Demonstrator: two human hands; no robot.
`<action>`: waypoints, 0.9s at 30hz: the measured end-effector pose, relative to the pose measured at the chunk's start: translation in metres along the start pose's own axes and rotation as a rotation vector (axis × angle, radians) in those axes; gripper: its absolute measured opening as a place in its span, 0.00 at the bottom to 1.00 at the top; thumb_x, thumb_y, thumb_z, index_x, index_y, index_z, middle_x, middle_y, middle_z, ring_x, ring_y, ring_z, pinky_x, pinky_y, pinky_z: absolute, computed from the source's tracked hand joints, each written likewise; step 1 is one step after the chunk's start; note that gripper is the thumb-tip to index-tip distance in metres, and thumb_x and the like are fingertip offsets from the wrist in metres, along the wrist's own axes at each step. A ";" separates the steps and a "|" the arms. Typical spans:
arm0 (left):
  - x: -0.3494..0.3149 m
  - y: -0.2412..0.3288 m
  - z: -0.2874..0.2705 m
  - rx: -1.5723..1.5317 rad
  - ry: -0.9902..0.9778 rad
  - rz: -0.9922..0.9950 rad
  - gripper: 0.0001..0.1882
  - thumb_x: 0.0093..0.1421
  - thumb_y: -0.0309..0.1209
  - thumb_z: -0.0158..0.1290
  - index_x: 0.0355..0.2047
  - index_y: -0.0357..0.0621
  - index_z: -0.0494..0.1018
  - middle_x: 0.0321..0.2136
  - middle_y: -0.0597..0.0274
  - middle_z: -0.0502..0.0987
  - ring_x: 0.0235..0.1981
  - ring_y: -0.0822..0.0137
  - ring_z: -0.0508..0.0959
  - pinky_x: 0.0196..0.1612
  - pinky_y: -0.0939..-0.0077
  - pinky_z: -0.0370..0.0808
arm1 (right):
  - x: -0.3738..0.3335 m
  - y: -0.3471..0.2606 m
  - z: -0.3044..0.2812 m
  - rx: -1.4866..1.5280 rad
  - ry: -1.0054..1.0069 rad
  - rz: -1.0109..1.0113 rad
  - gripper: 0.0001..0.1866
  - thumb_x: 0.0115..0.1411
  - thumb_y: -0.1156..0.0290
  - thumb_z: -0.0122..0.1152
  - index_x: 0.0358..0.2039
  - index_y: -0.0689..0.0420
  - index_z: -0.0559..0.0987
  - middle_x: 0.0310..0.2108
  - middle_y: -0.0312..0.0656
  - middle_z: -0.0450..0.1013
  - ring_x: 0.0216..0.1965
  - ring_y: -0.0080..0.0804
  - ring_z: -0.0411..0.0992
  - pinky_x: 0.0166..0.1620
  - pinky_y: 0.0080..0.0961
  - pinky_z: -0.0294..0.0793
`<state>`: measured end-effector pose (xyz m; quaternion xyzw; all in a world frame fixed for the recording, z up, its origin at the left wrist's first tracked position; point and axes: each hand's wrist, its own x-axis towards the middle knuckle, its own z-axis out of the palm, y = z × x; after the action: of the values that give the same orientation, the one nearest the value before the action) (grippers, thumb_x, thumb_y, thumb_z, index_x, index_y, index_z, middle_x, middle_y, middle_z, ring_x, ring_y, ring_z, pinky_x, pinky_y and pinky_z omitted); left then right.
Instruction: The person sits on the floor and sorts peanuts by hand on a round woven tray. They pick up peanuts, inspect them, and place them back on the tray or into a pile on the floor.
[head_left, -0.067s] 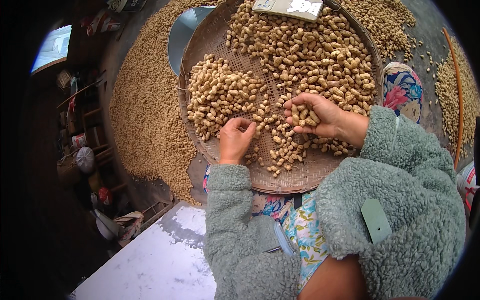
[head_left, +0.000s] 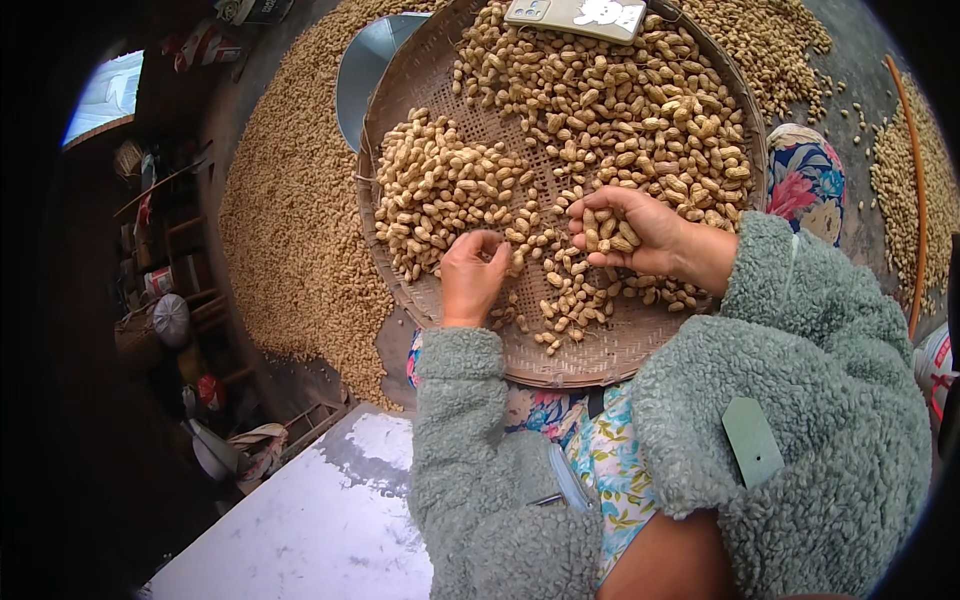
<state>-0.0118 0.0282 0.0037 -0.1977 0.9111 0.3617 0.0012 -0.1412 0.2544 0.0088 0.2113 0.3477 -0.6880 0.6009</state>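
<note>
A wide round woven bamboo tray [head_left: 560, 372] holds unshelled peanuts, with a heap of peanuts [head_left: 440, 185] on its left and a larger spread of peanuts [head_left: 640, 120] at the far right. My right hand [head_left: 655, 235] is turned palm up, its fingers curled round several peanuts [head_left: 610, 232]. At the near edge of the left heap is my left hand [head_left: 473, 278], its fingers bent in toward the thumb; whatever they hold, if anything, is hidden. Loose peanuts [head_left: 570, 295] lie between and below the two hands.
A phone [head_left: 578, 16] rests on the peanuts at the tray's far edge. A grey metal scoop [head_left: 365, 75] touches the tray's left side. Peanuts [head_left: 290, 230] cover the floor at left. An orange-brown pole [head_left: 912, 190] stands out at right, and a white board [head_left: 310, 515] lies near left.
My left hand has shifted very slightly upward, its fingers curling a little differently. My right hand and its peanuts look the same.
</note>
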 end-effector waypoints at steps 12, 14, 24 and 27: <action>0.006 -0.010 0.004 0.185 0.145 0.095 0.10 0.53 0.26 0.61 0.35 0.38 0.78 0.22 0.61 0.76 0.22 0.70 0.75 0.27 0.75 0.73 | -0.001 -0.001 0.002 -0.019 -0.003 0.018 0.13 0.63 0.64 0.51 0.41 0.58 0.76 0.34 0.39 0.77 0.34 0.25 0.79 0.33 0.26 0.84; 0.015 -0.015 0.008 0.230 0.165 0.200 0.11 0.53 0.26 0.61 0.37 0.38 0.77 0.22 0.60 0.75 0.22 0.69 0.74 0.28 0.74 0.73 | -0.001 0.000 0.003 -0.068 -0.021 0.016 0.13 0.63 0.63 0.50 0.43 0.57 0.74 0.35 0.38 0.76 0.34 0.24 0.78 0.35 0.24 0.83; 0.013 -0.019 -0.001 0.121 0.251 0.064 0.12 0.53 0.30 0.56 0.36 0.36 0.78 0.27 0.57 0.76 0.29 0.61 0.78 0.33 0.68 0.76 | -0.001 -0.001 0.001 -0.059 -0.026 0.013 0.13 0.64 0.63 0.49 0.43 0.58 0.74 0.36 0.39 0.76 0.34 0.24 0.78 0.35 0.24 0.84; 0.017 -0.017 0.000 0.603 0.454 0.307 0.18 0.52 0.26 0.53 0.44 0.34 0.74 0.35 0.54 0.76 0.37 0.57 0.78 0.42 0.65 0.77 | 0.000 0.000 0.001 -0.062 -0.036 0.012 0.13 0.64 0.63 0.49 0.43 0.58 0.74 0.36 0.40 0.75 0.34 0.24 0.78 0.35 0.24 0.84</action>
<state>-0.0214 0.0104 -0.0102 -0.1249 0.9724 0.0216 -0.1960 -0.1406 0.2538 0.0094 0.1822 0.3570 -0.6770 0.6172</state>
